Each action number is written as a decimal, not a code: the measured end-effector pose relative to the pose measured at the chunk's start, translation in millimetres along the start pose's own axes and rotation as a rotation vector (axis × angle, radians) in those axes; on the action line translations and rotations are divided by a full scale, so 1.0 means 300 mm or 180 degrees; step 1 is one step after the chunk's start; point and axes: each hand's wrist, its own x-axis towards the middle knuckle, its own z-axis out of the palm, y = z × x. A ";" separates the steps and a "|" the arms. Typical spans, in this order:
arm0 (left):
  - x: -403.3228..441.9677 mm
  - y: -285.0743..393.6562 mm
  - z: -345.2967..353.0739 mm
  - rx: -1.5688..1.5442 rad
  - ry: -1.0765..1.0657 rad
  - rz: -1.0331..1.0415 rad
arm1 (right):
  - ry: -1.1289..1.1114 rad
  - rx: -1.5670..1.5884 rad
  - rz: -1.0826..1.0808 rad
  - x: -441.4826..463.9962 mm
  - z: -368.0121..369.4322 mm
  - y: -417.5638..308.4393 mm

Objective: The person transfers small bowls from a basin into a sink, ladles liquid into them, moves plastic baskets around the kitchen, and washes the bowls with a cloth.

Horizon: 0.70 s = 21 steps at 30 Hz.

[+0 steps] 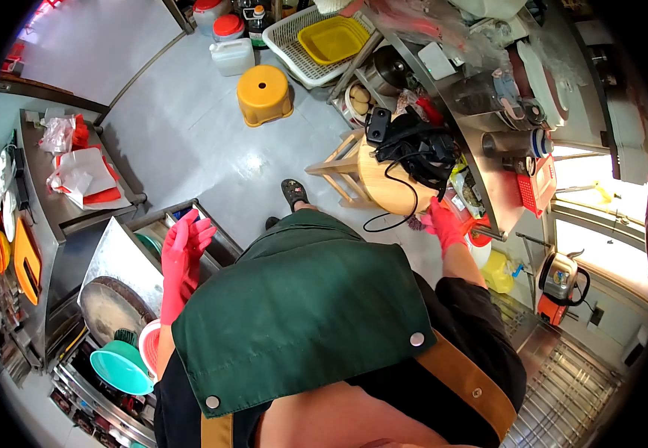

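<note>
My left hand (182,257), in a pink rubber glove, is raised beside the green apron (301,313). Its fingers are loosely stretched out, with nothing visible in them. Near it is a metal worktop (115,250) with a large round lid or board (115,310). My right hand (443,224), in a matching glove, reaches to the near edge of a round wooden stool (391,190). Whether it touches the stool or grips something there is unclear. On the stool lie a black strap bundle with a cable (421,153) and a small black camera-like device (378,125).
A yellow plastic stool (264,93) stands on the grey floor (212,142). Behind it are a white jug (232,57) and a white basket (294,56). A steel shelf (473,142) runs along the right. A turquoise basin (122,367) is at lower left.
</note>
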 end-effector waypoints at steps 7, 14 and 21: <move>-0.005 -0.020 -0.125 -0.0304 0.0219 0.0086 | -0.1228 -0.0168 -0.0599 -0.262 -0.104 -0.246; 0.067 0.015 -0.161 -0.0441 0.0302 0.0025 | -0.2744 0.0308 -0.1084 -0.493 0.399 -0.615; 0.259 0.027 -0.136 -0.0604 0.0598 -0.0371 | -0.2689 -0.0213 -0.0996 -0.170 0.918 -0.958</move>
